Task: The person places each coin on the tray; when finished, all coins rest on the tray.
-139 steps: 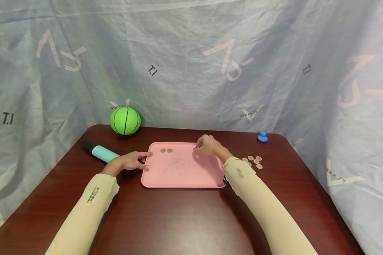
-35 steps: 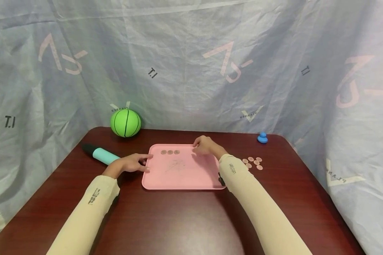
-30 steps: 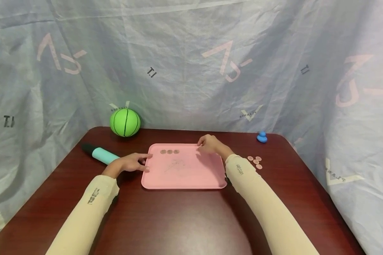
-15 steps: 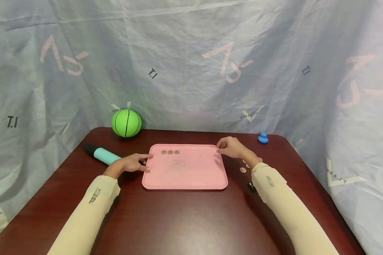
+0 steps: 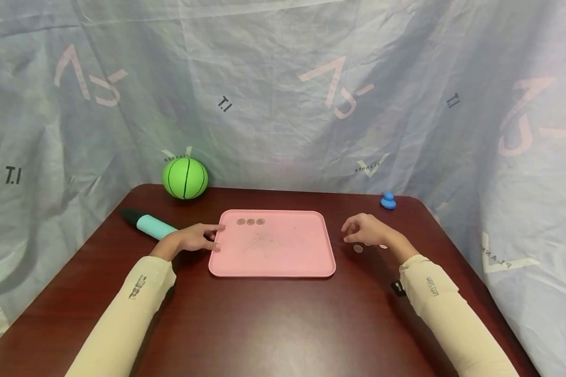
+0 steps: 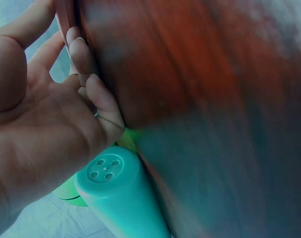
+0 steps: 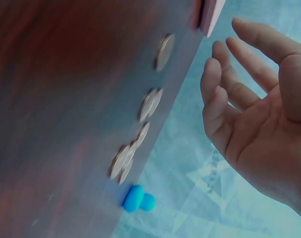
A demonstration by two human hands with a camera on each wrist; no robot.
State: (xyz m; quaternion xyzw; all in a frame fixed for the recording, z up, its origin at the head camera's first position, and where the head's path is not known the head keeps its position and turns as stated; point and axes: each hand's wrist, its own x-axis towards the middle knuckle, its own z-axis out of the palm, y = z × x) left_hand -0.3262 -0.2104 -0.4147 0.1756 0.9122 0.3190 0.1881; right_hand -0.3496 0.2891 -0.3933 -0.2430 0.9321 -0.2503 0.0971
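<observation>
A pink tray [image 5: 302,251] lies on the dark red-brown table, with three round coins [image 5: 250,222] in a row near its far left corner. My left hand [image 5: 193,238] touches the tray's left rim, thumb and index finger stretched out and spread apart along it. To the right of the tray, my right hand [image 5: 365,229] hovers over loose coins, its fingers loosely bent and nothing between them. In the right wrist view several coins [image 7: 164,52] lie flat on the table below that hand; in the head view the hand and wrist hide most of them.
A green ball [image 5: 185,178] sits at the back left. A teal cylinder [image 5: 154,226] with a dark tapered end lies just behind my left hand. The small blue duck-like toy [image 5: 388,201] stands at the back right. Grey printed cloth [image 5: 273,104] hangs round the table.
A third coin has joined the two on the tray. My right hand has moved right, from over the tray to above the loose coins. My left hand stays at the rim.
</observation>
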